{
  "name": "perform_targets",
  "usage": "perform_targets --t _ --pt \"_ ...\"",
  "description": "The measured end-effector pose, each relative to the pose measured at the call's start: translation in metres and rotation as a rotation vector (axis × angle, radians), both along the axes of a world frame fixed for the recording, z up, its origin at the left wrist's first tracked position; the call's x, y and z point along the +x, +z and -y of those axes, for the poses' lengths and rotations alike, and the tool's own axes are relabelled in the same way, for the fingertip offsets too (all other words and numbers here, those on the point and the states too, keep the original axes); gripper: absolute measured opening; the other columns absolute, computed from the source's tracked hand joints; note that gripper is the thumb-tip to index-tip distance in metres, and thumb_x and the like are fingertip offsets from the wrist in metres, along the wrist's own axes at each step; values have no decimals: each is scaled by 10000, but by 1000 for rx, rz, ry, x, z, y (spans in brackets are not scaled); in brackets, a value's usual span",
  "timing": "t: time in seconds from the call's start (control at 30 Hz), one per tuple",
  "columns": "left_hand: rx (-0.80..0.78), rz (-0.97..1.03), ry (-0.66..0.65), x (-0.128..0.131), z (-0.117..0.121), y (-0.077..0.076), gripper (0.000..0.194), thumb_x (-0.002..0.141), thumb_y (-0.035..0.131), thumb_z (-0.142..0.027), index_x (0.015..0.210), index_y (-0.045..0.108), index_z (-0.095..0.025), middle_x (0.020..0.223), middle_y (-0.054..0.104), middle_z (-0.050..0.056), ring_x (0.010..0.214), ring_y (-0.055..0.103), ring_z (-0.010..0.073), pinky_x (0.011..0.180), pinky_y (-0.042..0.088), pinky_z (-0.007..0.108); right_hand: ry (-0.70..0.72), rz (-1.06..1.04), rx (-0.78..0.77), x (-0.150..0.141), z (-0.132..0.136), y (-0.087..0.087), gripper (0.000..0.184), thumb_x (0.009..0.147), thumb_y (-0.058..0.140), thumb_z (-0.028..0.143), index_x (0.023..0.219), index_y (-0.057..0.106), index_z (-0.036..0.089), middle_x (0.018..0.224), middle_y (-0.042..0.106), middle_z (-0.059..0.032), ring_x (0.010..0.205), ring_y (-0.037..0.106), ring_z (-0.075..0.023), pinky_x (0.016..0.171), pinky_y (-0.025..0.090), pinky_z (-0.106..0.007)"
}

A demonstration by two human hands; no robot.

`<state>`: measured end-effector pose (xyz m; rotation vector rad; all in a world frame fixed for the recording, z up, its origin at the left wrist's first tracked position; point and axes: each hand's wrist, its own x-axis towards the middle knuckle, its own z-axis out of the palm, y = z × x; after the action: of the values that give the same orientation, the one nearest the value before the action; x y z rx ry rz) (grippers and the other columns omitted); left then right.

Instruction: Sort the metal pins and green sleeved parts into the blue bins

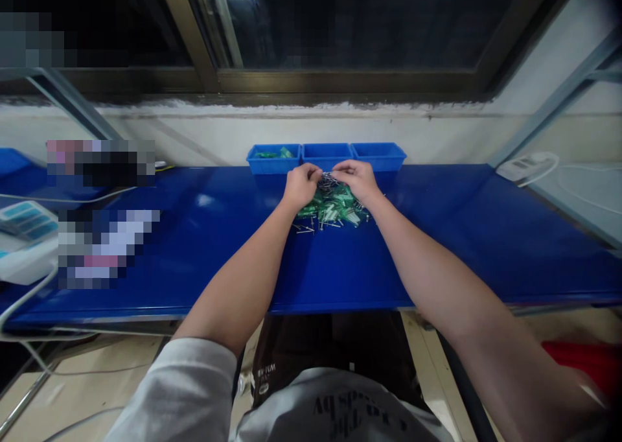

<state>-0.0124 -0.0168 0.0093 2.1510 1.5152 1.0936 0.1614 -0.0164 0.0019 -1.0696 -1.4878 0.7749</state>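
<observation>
Left grip (304,186) near right grip (357,181), fingers (311,168) bent

Behind the blue tabletop (218,221) stands a pale wall (214,137), with a dark window (379,24) above. A grey metal post (539,115) rises by the tabletop's right end, near a white object (525,166) with a cable. A white device (29,257) sits at the tabletop's left end; something red (583,361) shows below its right front edge.

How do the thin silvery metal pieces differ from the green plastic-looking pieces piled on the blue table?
The thin silvery metal pieces look straight and rod-like; the green plastic-looking pieces look broader. Some metal pieces lie scattered toward the person, while the green pieces are mostly bunched together. Both lie on the blue table, near the left hand and right hand.
</observation>
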Motion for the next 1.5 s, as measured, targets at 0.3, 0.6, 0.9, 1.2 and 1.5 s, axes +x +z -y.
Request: perform_targets --t 0.3,0.6,0.9,1.2,1.5 --pt "-4 -10 42 -2 -5 -4 221 951 544 -285 1054 703 -172 1010 755 74 932 687 204 887 526 311 -135 -25 5 12 -20 -9 410 630 603 124 1026 705 144 1027 748 -93 1031 678 -253 921 548 -413" --pt "-28 -80 42 -4 -7 -7 225 909 556 -211 1055 722 -170 1038 753 81 979 684 217 925 518 317 -303 98 -86 36 -35 -15 837 629 601 84 1453 464 134 1472 522 -175 1148 629 -286 994 526 -452" --pt "-35 -159 35 -4 -5 -5 246 902 544 -208 1046 738 -159 1050 756 85 983 683 233 910 509 324 -286 122 -46 45 -47 -29 877 721 651 202 1541 344 252 1504 473 -145 1194 596 -320 955 530 -497" --pt "-34 -307 16 -3 -5 -6 287 896 567 -273 1109 737 -182 1121 741 93 1054 667 261 942 502 360 -210 566 109 19 -12 -9 360 772 654 250 1112 728 161 1026 716 -102 1012 623 -284 979 477 -475" --pt "-54 -466 -18 -1 1 -1 267 887 573 -301 1028 775 -197 1094 724 113 1070 647 300 935 495 428 5 819 68 2 -4 -9 219 767 739 335 926 806 200 958 714 -103 985 606 -282 942 458 -456"
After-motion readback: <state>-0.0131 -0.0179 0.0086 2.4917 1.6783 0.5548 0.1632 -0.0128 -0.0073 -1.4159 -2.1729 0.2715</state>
